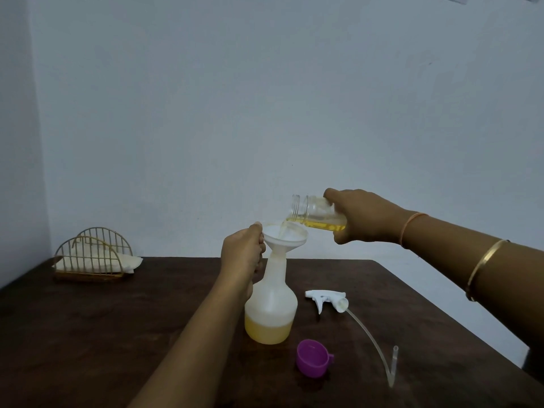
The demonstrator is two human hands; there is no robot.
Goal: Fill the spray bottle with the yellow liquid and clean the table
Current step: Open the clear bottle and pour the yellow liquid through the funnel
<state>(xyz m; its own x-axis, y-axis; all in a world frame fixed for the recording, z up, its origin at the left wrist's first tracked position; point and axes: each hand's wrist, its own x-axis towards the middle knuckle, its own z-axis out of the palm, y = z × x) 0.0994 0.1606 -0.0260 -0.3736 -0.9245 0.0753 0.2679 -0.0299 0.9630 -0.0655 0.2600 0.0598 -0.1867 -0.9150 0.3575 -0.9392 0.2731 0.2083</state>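
**Pouring yellow liquid through the funnel**

Spray bottle (271,301) upright near the middle of the dark table (117,334), about a quarter full of yellow liquid (268,329). White funnel (285,235) seated in the bottle's neck. Clear jar (319,213) tipped nearly level above and to the right of the funnel, mouth over the bowl, thin stream running in, a shallow layer of liquid left along its lower side.

Probably light and a little top-heavy at this fill, thin translucent plastic, likely to give under a hard squeeze; best held at the neck or the shoulder, where the wall looks stiffer. Funnel loose in the neck by the look of it, easily tipped. Jar apparently rigid and smooth, possibly slippery if wet.

Left hand (243,254) closed on the funnel's rim, thumb on top, forearm reaching up from below, passing in front of the bottle's left side. Right hand (363,217) wrapped around the jar's base end, wrist rolled inward, arm coming in from the right, raised well above the table.

Trigger head (328,300) with its long tube lying just right of the bottle; purple cap (313,362) in front of it; napkin holder (94,256) at the far left corner.
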